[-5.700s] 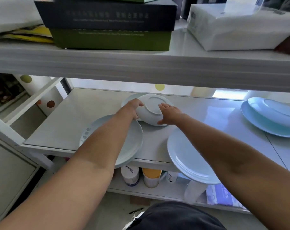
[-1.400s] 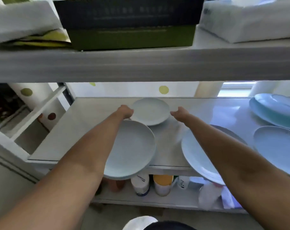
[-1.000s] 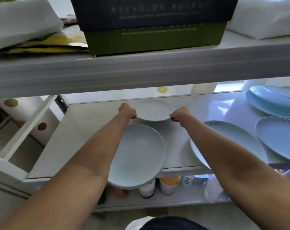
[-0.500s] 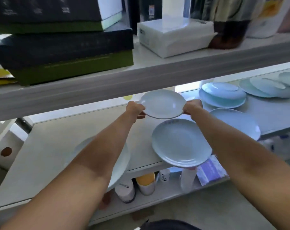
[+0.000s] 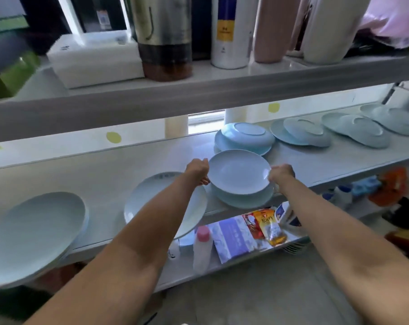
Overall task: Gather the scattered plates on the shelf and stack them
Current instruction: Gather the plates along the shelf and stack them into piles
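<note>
Rightward I had carried the small plate point(image 5: 239, 173), left hand point(image 5: 197, 171) and right hand point(image 5: 281, 173) gripping its rim, over a blue plate point(image 5: 243, 199) at the shelf point(image 5: 119, 167) edge; packet point(image 5: 268, 225) writing below was unreadable.

Glazed ceramic on the small plate point(image 5: 239, 172), smooth and glossy, pale blue-white. Same shiny glaze on the larger plate point(image 5: 242, 200) beneath it and on the wide white plate point(image 5: 149, 198) further left. Smooth white shelf point(image 5: 119, 170), slick and reflective like laminate or glass. Brushed metal, dull sheen, on the flask point(image 5: 163, 36) above. Crinkled glossy plastic on the snack packet point(image 5: 268, 227) below.
</note>
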`<state>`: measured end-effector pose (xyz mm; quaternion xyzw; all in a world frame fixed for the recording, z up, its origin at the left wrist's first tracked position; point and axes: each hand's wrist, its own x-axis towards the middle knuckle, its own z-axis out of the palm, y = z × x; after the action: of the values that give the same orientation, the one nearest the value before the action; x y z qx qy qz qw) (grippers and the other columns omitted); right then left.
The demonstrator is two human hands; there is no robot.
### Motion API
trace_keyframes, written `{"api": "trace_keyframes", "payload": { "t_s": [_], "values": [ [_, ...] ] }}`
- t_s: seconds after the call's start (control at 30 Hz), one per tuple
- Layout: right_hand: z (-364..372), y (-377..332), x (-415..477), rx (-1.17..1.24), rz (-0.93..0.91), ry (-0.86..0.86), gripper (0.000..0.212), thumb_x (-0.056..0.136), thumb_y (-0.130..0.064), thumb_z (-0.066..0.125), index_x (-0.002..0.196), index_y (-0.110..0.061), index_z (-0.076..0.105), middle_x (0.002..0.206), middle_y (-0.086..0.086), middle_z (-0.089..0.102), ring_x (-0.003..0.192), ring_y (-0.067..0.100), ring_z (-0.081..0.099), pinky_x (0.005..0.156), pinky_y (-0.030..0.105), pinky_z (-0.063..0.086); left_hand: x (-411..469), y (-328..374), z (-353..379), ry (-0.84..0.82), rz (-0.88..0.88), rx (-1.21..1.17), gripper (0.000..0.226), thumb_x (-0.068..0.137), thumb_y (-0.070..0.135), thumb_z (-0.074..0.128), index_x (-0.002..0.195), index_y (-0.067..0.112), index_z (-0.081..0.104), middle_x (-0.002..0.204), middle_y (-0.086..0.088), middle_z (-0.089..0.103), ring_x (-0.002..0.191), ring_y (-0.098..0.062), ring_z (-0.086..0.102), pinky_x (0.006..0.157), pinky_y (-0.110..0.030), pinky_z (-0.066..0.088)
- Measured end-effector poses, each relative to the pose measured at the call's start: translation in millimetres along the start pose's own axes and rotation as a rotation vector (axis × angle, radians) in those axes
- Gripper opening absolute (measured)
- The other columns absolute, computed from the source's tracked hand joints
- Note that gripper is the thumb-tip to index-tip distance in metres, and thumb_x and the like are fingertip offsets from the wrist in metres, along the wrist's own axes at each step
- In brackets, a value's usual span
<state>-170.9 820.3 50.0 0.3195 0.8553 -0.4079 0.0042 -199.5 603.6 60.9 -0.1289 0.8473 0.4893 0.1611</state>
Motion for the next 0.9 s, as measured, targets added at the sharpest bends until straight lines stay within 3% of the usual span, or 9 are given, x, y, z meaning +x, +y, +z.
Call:
{"api": "trace_keyframes", "payload": {
  "t_s": [0.17, 0.3, 0.43, 0.5, 0.57, 0.63, 0.73, 0.8, 0.9],
  "values": [
    [0.7, 14.1, 16.6, 0.003, -0.007, -0.008, 0.03, 0.089, 0.0, 0.051, 0.116, -0.001, 0.066, 0.124, 0.018, 0.062, 0.115, 0.035, 0.057, 0.1, 0.037, 0.046, -2.2, 7.3, 16.5, -0.011, -0.105, 0.085, 0.053, 0.102, 0.032, 0.026, 0.067, -0.001, 0.048, 0.059, -0.016, 0.055, 0.042, -0.021, 0.054, 0.038, -0.016, 0.04],
    [-1.5, 10.8, 26.3, -0.116, 0.02, -0.009, 0.038, 0.09, -0.008, 0.052, 0.128, -0.003, 0.057, 0.136, 0.017, 0.052, 0.124, 0.034, 0.047, 0.1, 0.034, 0.042, 3.2, 14.9, 15.8, -0.084, -0.195, 0.21, 0.053, 0.1, 0.024, 0.029, 0.062, -0.005, 0.051, 0.032, -0.014, 0.054, 0.019, -0.016, 0.05, 0.028, -0.01, 0.037],
    [-6.3, 6.4, 31.1, -0.276, 0.056, -0.099, 0.044, 0.09, -0.017, 0.052, 0.131, 0.0, 0.046, 0.127, 0.02, 0.045, 0.117, 0.033, 0.043, 0.086, 0.03, 0.035, 11.5, 19.2, 13.3, -0.182, -0.246, 0.362, 0.057, 0.103, 0.023, 0.026, 0.065, -0.009, 0.053, 0.031, -0.013, 0.055, 0.022, -0.017, 0.054, 0.032, -0.017, 0.046],
    [-10.6, 2.3, 36.3, -0.311, 0.043, -0.077, 0.035, 0.091, -0.019, 0.051, 0.122, -0.003, 0.048, 0.116, 0.02, 0.042, 0.109, 0.03, 0.041, 0.087, 0.029, 0.036, 17.5, 25.7, 11.6, -0.1, -0.16, 0.486, 0.052, 0.101, 0.025, 0.031, 0.068, -0.007, 0.056, 0.046, -0.015, 0.063, 0.038, -0.02, 0.062, 0.061, -0.025, 0.059],
    [-17.1, -4.9, 45.1, -0.307, -0.021, 0.001, 0.039, 0.089, -0.015, 0.052, 0.126, -0.002, 0.05, 0.129, 0.019, 0.047, 0.122, 0.033, 0.042, 0.099, 0.035, 0.04, 24.1, 35.4, 8.5, 0.013, -0.013, 0.603, 0.033, 0.097, 0.023, 0.038, 0.085, -0.002, 0.056, 0.083, -0.016, 0.068, 0.072, -0.026, 0.069, 0.086, -0.035, 0.057],
    [-24.9, -13.2, 54.0, -0.347, -0.135, 0.075, 0.045, 0.088, -0.014, 0.052, 0.132, -0.007, 0.048, 0.137, 0.016, 0.046, 0.129, 0.033, 0.04, 0.105, 0.038, 0.038, 31.8, 44.1, 5.0, 0.078, 0.092, 0.663, 0.027, 0.096, 0.022, 0.042, 0.113, 0.005, 0.054, 0.117, -0.015, 0.061, 0.105, -0.031, 0.062, 0.095, -0.036, 0.051],
    [-33.3, -23.6, 64.4, -0.436, -0.321, 0.153, 0.056, 0.089, -0.019, 0.056, 0.141, -0.014, 0.039, 0.141, 0.014, 0.043, 0.132, 0.033, 0.039, 0.105, 0.041, 0.037, 43.5, 49.1, 7.2, 0.099, 0.221, 0.783, 0.061, 0.095, 0.025, 0.048, 0.149, 0.013, 0.023, 0.15, -0.012, 0.034, 0.136, -0.033, 0.037, 0.105, -0.041, 0.039],
    [-36.8, -27.4, 71.3, -0.514, -0.425, 0.168, 0.064, 0.089, -0.023, 0.06, 0.146, -0.015, 0.032, 0.143, 0.013, 0.042, 0.132, 0.032, 0.039, 0.105, 0.042, 0.035, 50.0, 50.1, 12.3, 0.122, 0.304, 0.919, 0.078, 0.095, 0.025, 0.053, 0.154, 0.019, 0.003, 0.16, -0.009, 0.011, 0.146, -0.033, 0.018, 0.111, -0.044, 0.032],
    [-38.1, -29.5, 85.1, -0.592, -0.533, 0.149, 0.07, 0.088, -0.027, 0.063, 0.147, -0.015, 0.028, 0.146, 0.01, 0.04, 0.132, 0.031, 0.041, 0.107, 0.041, 0.033, 61.1, 56.0, 25.8, 0.149, 0.427, 1.047, 0.089, 0.091, 0.022, 0.059, 0.155, 0.02, -0.004, 0.162, -0.006, -0.007, 0.15, -0.029, 0.001, 0.114, -0.042, 0.028]
  ]
}}
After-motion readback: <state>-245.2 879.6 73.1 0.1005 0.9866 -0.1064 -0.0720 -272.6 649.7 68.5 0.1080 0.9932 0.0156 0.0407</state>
